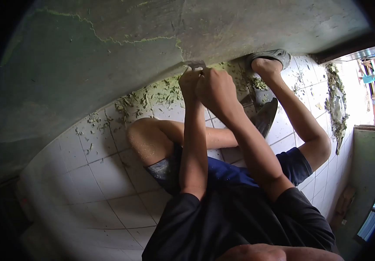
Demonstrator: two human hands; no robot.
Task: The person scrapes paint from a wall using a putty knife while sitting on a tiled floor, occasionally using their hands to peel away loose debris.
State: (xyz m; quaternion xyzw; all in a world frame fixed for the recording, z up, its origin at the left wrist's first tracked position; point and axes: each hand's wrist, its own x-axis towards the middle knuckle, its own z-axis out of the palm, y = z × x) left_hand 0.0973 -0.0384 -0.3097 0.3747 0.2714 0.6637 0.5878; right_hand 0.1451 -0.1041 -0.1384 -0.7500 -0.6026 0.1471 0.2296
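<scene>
A scraper (195, 64) with a flat, dark metal blade touches the low part of the grey-green wall (122, 56). My left hand (190, 82) and my right hand (217, 90) are closed side by side around it, hiding its handle. Just left of the blade, a yellowish-green edge of peeling paint runs up the wall and then leftward. Below my hands, peeled flakes (165, 92) lie thick along the foot of the wall.
My legs are folded on the white tiled floor (109, 174), close under my arms. Grey clogs (279, 55) are on my feet. A long heap of flakes (336, 104) lies at right, near a bright doorway (372, 87). A window (374, 204) is at lower right.
</scene>
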